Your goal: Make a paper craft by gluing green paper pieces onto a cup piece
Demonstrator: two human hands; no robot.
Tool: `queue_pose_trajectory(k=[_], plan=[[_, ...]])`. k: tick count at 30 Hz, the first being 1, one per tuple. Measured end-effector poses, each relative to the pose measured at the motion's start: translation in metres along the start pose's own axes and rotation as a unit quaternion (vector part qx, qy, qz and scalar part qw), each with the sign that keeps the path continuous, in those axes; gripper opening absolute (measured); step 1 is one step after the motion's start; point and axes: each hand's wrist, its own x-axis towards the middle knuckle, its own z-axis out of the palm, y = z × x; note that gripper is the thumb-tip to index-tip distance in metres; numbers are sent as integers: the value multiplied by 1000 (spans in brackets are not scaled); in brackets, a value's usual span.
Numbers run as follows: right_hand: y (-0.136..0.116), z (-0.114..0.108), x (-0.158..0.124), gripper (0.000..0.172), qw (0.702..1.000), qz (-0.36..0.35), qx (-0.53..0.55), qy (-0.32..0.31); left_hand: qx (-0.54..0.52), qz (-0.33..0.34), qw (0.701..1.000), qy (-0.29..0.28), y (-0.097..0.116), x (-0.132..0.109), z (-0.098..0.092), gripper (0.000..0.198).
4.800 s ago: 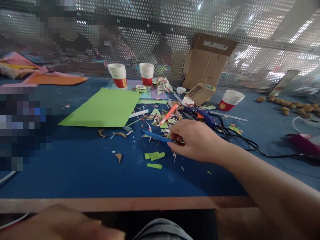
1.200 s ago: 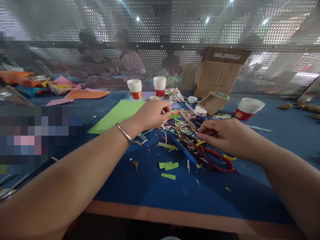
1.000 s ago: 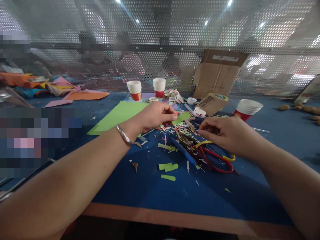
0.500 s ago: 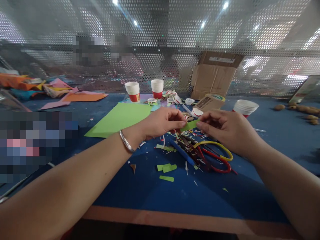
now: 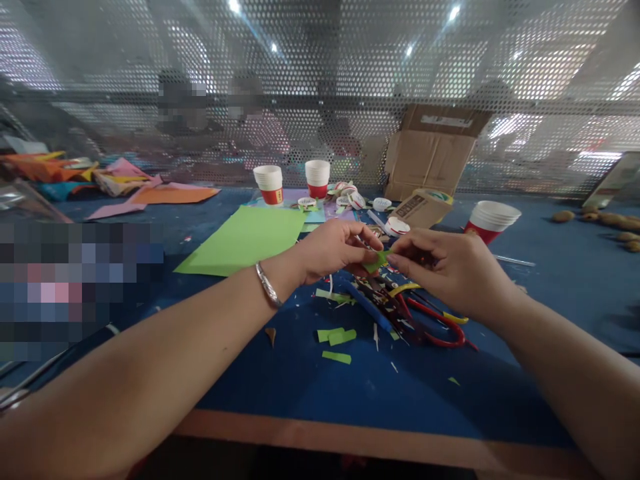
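Between my hands is a small strip of green paper [image 5: 376, 262], partly covered by the fingers. My left hand [image 5: 341, 252] pinches its left end, and my right hand [image 5: 443, 261] pinches the right end, the fingertips close together. Under the hands lie scissors with red and yellow handles [image 5: 445, 333], a blue pen-like tool [image 5: 369, 305] and many paper scraps. Nearer the table edge rest several loose green paper pieces [image 5: 337, 336]. A large green sheet [image 5: 245, 240] lies left of my left hand.
Stacks of paper cups [image 5: 269, 185] stand at the back, with another paper cup stack [image 5: 493, 220] at the right. Behind are an open cardboard box [image 5: 429, 157] and a perforated metal screen [image 5: 300, 87]. Coloured paper [image 5: 170, 195] lies far left; peanut-like brown things [image 5: 615, 220] lie far right.
My hands have come closer together, and less of the green strip shows between them; it looks bent or folded now. The view has shifted slightly.
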Motion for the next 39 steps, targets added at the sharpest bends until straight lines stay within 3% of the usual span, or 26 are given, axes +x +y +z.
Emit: queue_pose_trajectory(k=[10,15,19,26,30,33,39], plan=[[-5,2,1,12,999,-24,-31,-7,-63,-50,996,40,9,-5,14,8],[-6,0,1,19,1000,21,-1,-6,-58,-6,997,59,6,-4,9,7],[2,1,1,20,997,53,41,28,-29,35,997,56,0,-3,7,9],[4,1,2,21,996,70,46,2,46,115,992,27,-1,-4,7,8],[1,0,3,21,997,67,24,-11,101,118,987,51,1,-6,8,12],[1,-1,4,21,998,63,14,-26,118,106,987,34,2,-7,8,11],[1,-2,4,21,997,62,2,-34,213,144,966,13,4,-9,6,12]])
